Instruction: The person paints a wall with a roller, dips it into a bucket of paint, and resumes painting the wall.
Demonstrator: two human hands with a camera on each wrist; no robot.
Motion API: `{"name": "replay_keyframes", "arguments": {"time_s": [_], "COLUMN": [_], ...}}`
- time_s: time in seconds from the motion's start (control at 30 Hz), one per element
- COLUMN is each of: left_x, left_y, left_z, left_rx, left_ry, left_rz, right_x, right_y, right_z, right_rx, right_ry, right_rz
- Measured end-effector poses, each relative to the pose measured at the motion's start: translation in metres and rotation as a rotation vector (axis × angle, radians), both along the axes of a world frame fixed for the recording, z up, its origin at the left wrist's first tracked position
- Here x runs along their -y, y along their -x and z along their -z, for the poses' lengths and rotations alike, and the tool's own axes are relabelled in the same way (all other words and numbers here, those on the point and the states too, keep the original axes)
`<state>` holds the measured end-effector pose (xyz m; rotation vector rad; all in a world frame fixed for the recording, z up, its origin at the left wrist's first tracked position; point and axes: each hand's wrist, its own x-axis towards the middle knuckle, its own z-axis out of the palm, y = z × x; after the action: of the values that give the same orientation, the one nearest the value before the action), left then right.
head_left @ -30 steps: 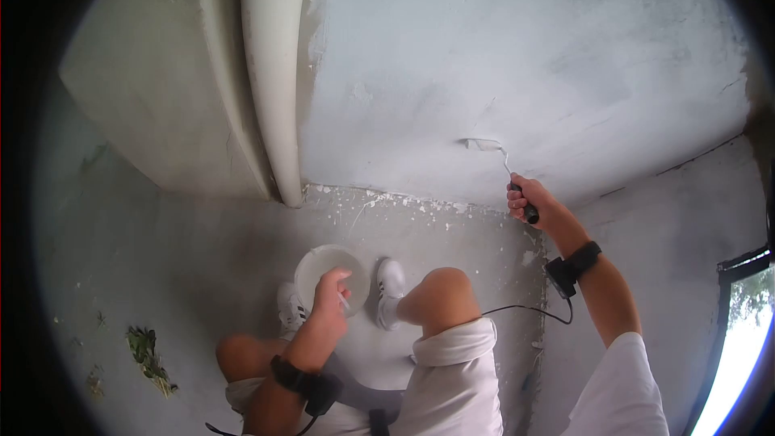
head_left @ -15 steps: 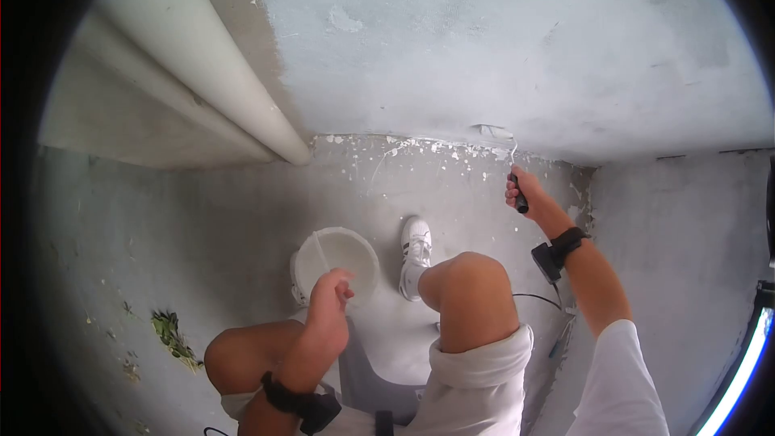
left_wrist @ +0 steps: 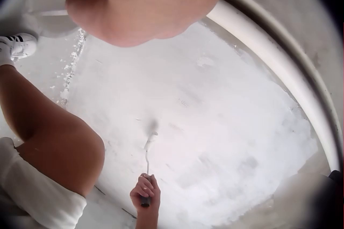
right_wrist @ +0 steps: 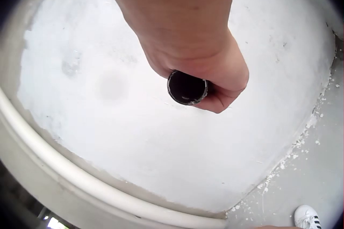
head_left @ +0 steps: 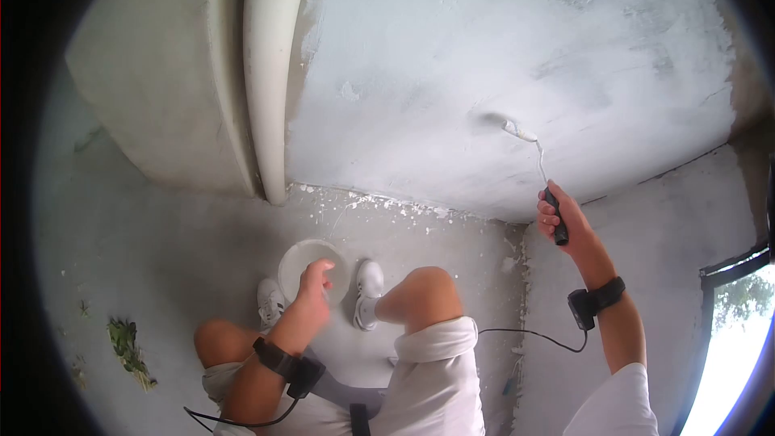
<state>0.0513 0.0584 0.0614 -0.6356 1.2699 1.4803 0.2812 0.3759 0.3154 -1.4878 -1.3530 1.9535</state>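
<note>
The right hand point(head_left: 563, 220) grips the black handle point(head_left: 555, 214) of a small paint roller. The roller's pale sleeve point(head_left: 519, 131) is at the whitish wall point(head_left: 420, 48), its shadow beside it; contact is unclear. In the right wrist view, the handle's round end point(right_wrist: 187, 88) shows below the right hand point(right_wrist: 201, 62), and the sleeve is hidden. Over the pale bucket point(head_left: 292, 262) is the left hand point(head_left: 313, 295), fingers curled. The left wrist view shows a thin white strip point(left_wrist: 48, 12) running to the left hand point(left_wrist: 156, 6), which pinches it.
A thick pale pipe point(head_left: 270, 73) runs down to the floor left of the whitish wall. White flecks point(head_left: 379, 206) lie along the wall's foot. Bent knees and white shoes point(head_left: 369, 282) flank the bucket. Leaves point(head_left: 127, 347) lie at left; a bright window point(head_left: 739, 331) is at right.
The head view dipped, then rose again. Compared with a second ago, the right hand and roller are farther right, with the sleeve tilted. The left hand stays over the bucket.
</note>
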Motion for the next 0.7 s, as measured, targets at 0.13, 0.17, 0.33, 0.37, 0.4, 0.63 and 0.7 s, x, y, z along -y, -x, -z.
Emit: {"name": "replay_keyframes", "arguments": {"time_s": [0.13,0.17,0.33,0.37,0.4,0.63,0.7], "left_x": [0.006,0.006,0.01,0.011,0.014,0.013,0.008], "left_y": [-0.001,-0.001,-0.002,-0.001,-0.002,0.007,0.011], "left_z": [0.021,0.025,0.036,0.035,0.033,0.042,0.035], "left_rx": [-0.019,-0.027,-0.043,-0.048,-0.033,-0.103,-0.037], "left_ry": [-0.013,-0.006,-0.012,-0.01,-0.016,0.055,0.125], "left_rz": [-0.029,-0.033,-0.043,-0.04,-0.064,0.032,0.026], "right_x": [0.018,0.018,0.015,0.01,0.003,-0.058,-0.08], "right_y": [-0.001,0.001,0.015,0.017,0.019,0.021,0.017], "right_z": [-0.065,-0.073,-0.073,-0.065,-0.056,0.071,0.123], "right_rx": [-0.015,-0.013,0.026,0.027,0.041,0.185,0.207], "right_ry": [-0.118,-0.137,-0.147,-0.141,-0.129,0.025,0.11], "right_rz": [-0.025,-0.039,-0.067,-0.059,-0.064,0.03,0.083]}}
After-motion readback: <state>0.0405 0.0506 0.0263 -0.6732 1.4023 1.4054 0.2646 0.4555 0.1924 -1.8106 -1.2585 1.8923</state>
